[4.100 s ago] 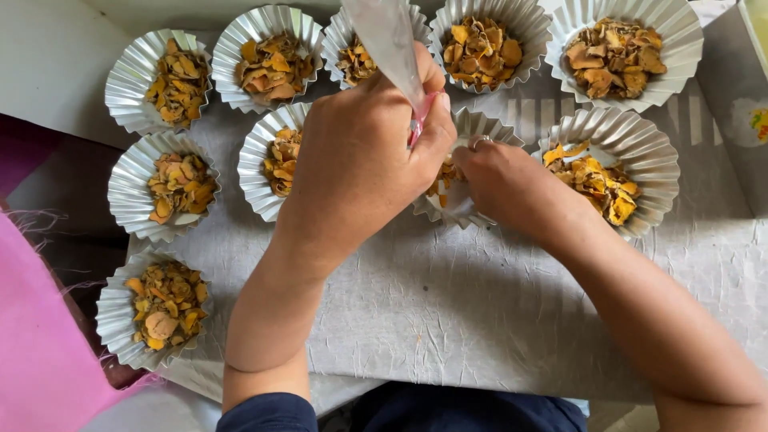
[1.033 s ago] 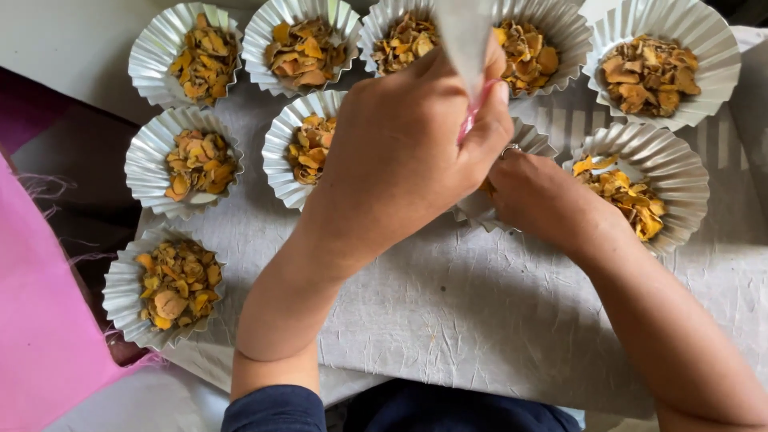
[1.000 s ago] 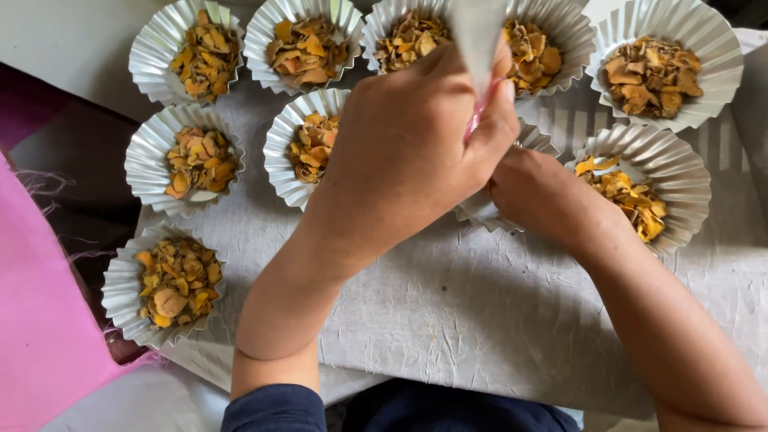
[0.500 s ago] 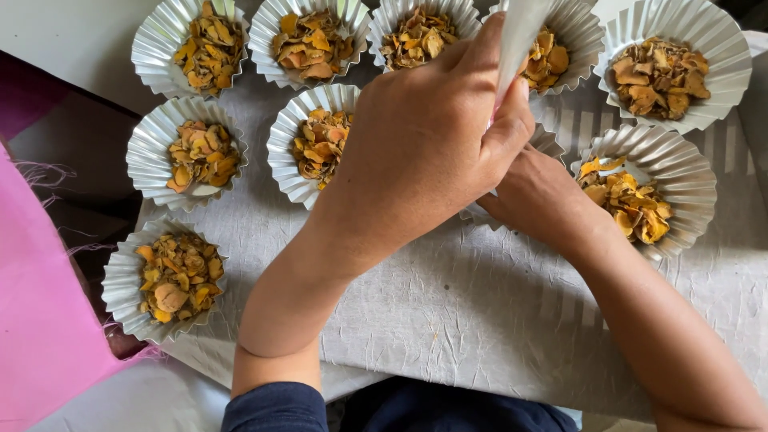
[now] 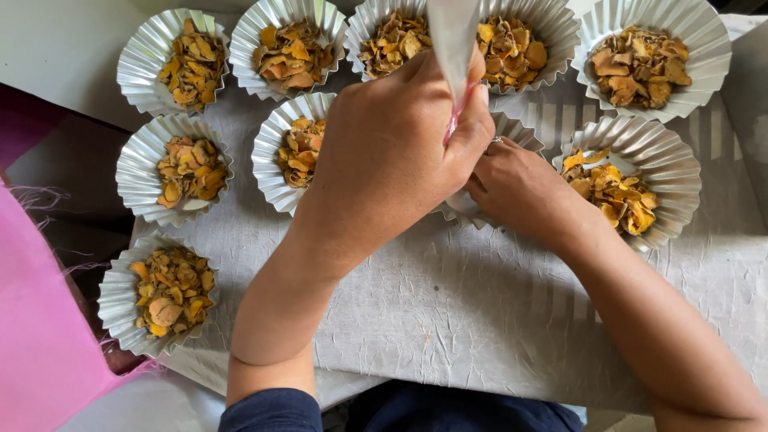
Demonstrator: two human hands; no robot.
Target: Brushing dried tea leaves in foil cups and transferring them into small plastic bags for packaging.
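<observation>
Left hand [image 5: 392,152] grip: closed around a translucent plastic bag [image 5: 453,40], raised over a fluted silver foil cup [image 5: 512,132]. Right hand [image 5: 520,188] grip: state cannot be determined; partly hidden. Surrounding filled cups [image 5: 300,152] of yellow-orange dried chips cover the grey cloth-covered surface [image 5: 464,312].
</observation>
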